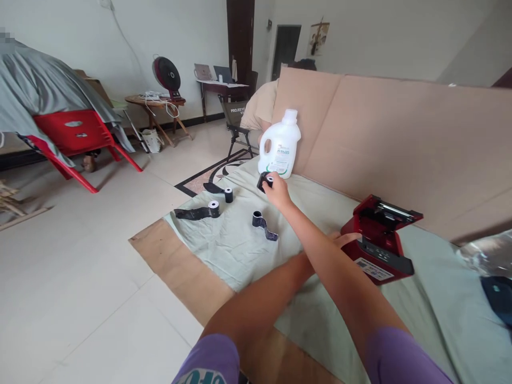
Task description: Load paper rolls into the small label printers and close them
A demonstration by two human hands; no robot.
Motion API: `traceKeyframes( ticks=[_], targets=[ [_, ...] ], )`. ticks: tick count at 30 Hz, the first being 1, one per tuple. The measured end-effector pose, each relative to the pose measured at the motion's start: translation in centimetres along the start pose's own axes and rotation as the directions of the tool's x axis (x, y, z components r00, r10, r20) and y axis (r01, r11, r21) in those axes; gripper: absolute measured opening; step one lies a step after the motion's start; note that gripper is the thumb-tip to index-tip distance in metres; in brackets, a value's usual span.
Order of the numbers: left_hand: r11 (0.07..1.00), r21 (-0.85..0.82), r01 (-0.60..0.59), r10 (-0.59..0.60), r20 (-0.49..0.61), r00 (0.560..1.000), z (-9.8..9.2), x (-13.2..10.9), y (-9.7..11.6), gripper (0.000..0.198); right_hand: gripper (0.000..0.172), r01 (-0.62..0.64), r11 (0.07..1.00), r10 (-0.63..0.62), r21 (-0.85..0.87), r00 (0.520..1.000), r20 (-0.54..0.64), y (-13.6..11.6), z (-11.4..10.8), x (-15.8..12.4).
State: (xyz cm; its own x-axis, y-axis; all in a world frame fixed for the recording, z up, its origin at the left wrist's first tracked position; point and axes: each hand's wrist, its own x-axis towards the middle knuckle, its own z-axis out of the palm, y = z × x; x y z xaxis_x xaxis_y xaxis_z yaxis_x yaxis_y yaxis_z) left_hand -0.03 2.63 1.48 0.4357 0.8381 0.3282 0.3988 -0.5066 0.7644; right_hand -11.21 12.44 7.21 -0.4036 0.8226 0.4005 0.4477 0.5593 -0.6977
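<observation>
My right hand (277, 191) reaches far forward and is closed on a small black roll with a white core (264, 181), just in front of a white plastic jug (280, 144). My left arm crosses under the right one. My left hand (346, 238) lies with its fingers stretched against the left side of a red label printer (378, 242) whose lid stands open; most of this hand is hidden by my right forearm. Three more black rolls lie on the pale green cloth (240, 245): one (214, 208) with a strip unwound, one (228, 194) upright, one (258, 218) with a curled tail.
Brown cardboard (176, 261) lies under the cloth, and a tall cardboard sheet (400, 138) stands behind it. A dark blue object (498, 296) and clear plastic (484, 250) sit at the right edge. Across the tiled floor are a red chair (76, 138), a fan (167, 74) on a table and a folding chair (238, 125).
</observation>
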Motion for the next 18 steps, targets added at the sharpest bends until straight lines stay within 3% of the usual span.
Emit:
traceKeyframes(
  ticks=[2, 6, 8, 12, 14, 16, 18],
  targets=[
    [0.999, 0.036, 0.035, -0.034, -0.024, 0.999, -0.3, -0.3, 0.3, 0.061, 0.024, 0.057, 0.986, -0.041, -0.155, 0.994, 0.103, 0.9, 1.6, 0.1],
    [0.984, 0.166, 0.066, -0.057, -0.062, 0.996, -1.1, -0.9, 1.4, 0.060, 0.029, 0.044, 0.957, 0.044, -0.285, 0.954, 0.295, 2.8, 2.7, -0.8],
    [0.983, 0.177, 0.058, -0.050, -0.048, 0.998, -1.1, -0.9, 1.5, 0.061, 0.037, 0.091, 0.931, 0.020, -0.354, 0.954, 0.300, 3.0, 2.1, -1.3],
    [0.967, 0.234, 0.098, -0.089, -0.053, 0.995, -0.3, -0.3, 1.2, 0.067, 0.057, 0.142, 0.905, -0.073, -0.400, 0.981, 0.182, 1.2, -0.3, -2.8],
    [0.960, 0.249, 0.127, -0.114, -0.068, 0.991, 0.1, -0.1, 1.1, 0.070, 0.048, 0.185, 0.925, -0.099, -0.331, 0.960, 0.261, -0.2, -1.1, -4.0],
    [0.959, 0.244, 0.144, -0.128, -0.081, 0.988, 0.2, 0.0, 1.1, 0.071, 0.031, 0.271, 0.917, -0.124, -0.293, 0.891, 0.437, -1.3, -1.4, -5.6],
    [0.953, 0.254, 0.165, -0.143, -0.102, 0.984, -0.1, -0.1, 1.2, 0.073, 0.013, 0.335, 0.901, -0.148, -0.275, 0.835, 0.531, -1.8, -1.6, -7.3]
  ],
)
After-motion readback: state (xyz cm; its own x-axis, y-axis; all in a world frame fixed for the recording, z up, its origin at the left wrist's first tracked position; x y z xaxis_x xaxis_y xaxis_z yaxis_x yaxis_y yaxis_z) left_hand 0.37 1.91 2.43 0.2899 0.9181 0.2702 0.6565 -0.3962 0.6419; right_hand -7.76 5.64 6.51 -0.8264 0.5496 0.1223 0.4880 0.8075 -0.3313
